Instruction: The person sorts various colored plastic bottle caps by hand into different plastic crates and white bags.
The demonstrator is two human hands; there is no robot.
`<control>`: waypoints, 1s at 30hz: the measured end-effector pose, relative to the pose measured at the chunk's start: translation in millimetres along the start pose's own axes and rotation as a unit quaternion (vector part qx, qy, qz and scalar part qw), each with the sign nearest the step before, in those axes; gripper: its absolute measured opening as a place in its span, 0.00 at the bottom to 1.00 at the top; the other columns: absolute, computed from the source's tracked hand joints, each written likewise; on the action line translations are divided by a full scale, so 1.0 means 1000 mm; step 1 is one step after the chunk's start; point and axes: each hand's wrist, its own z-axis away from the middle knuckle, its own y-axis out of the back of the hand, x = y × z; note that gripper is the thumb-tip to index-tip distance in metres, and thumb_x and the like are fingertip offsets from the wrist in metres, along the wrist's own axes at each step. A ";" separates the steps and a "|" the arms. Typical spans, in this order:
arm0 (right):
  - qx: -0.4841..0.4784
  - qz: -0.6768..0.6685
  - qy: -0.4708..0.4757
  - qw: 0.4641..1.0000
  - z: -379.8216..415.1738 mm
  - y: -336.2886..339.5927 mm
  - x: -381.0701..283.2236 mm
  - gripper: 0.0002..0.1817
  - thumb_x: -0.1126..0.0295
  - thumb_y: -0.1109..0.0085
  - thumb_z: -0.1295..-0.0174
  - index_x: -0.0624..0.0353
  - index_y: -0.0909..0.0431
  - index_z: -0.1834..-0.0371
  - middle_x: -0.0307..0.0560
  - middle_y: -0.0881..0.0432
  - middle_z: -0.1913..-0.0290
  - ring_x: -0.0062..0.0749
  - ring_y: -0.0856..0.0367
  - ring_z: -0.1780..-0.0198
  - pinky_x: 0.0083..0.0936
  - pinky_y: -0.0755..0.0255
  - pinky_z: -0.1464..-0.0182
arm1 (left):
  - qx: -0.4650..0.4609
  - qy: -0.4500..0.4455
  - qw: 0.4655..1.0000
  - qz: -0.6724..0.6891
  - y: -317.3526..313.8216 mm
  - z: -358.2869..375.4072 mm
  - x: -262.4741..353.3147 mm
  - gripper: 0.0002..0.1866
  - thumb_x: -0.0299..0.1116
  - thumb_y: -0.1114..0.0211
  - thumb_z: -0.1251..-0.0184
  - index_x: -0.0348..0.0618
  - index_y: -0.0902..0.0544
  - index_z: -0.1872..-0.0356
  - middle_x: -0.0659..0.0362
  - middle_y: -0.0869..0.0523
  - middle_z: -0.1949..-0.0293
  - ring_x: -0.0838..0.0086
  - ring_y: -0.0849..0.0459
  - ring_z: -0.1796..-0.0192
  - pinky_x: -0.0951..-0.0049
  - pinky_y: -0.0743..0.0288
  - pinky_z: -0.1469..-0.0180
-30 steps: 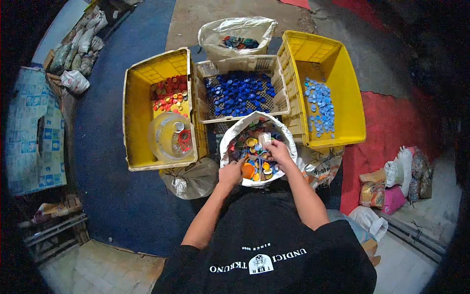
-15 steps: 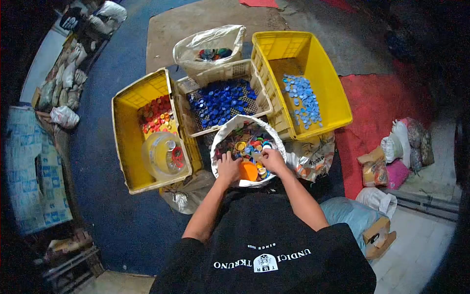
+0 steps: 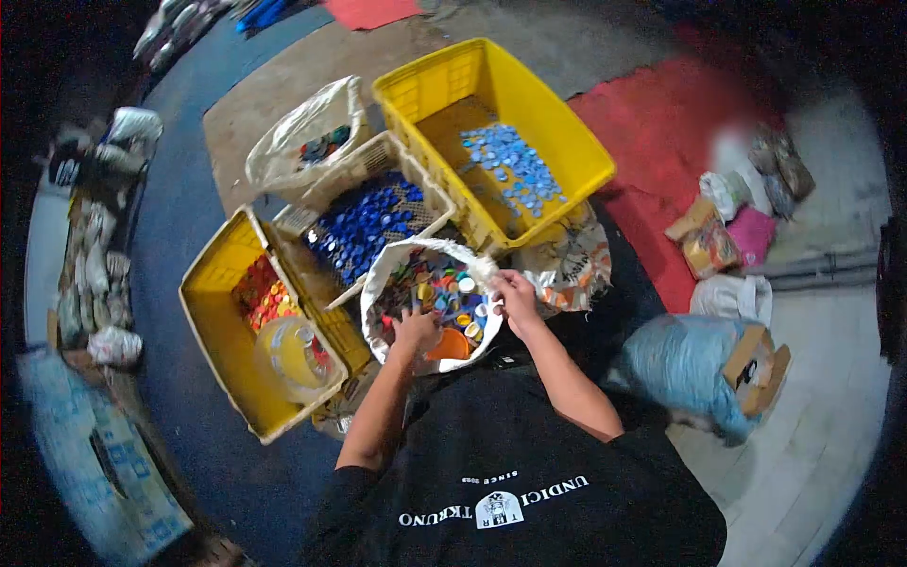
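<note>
In the head view, a white sack [image 3: 375,274] with its rim rolled open stands in front of me, full of mixed-colour bottle caps [image 3: 448,295]. My left hand [image 3: 416,331] reaches into it, fingers apart over the caps, beside a large orange lid [image 3: 450,345]. At the sack's right edge, my right hand [image 3: 515,300] has its fingers closed on the bunched white rim. Behind the sack, a pale crate [image 3: 430,203] holds dark blue caps [image 3: 367,222].
The left yellow crate [image 3: 213,326] holds red and yellow caps [image 3: 267,298] and a clear plastic tub [image 3: 295,359]. Light blue caps [image 3: 515,168] lie in the right yellow crate [image 3: 567,132]. Another white sack [image 3: 274,151] stands behind. A blue bundle [image 3: 666,364] is at my right.
My view has turned, so the crates appear shifted left and tilted. My right hand has moved from over the caps out to the sack's right rim. The left stays inside the sack.
</note>
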 end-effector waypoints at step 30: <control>-0.167 0.622 0.142 0.752 -0.037 -0.046 0.036 0.23 0.74 0.43 0.46 0.60 0.26 0.44 0.61 0.24 0.44 0.57 0.24 0.45 0.44 0.29 0.42 | 0.229 0.063 0.958 0.159 -0.013 0.002 -0.001 0.09 0.33 0.43 0.39 0.41 0.19 0.63 0.45 0.16 0.64 0.47 0.17 0.56 0.50 0.24 0.56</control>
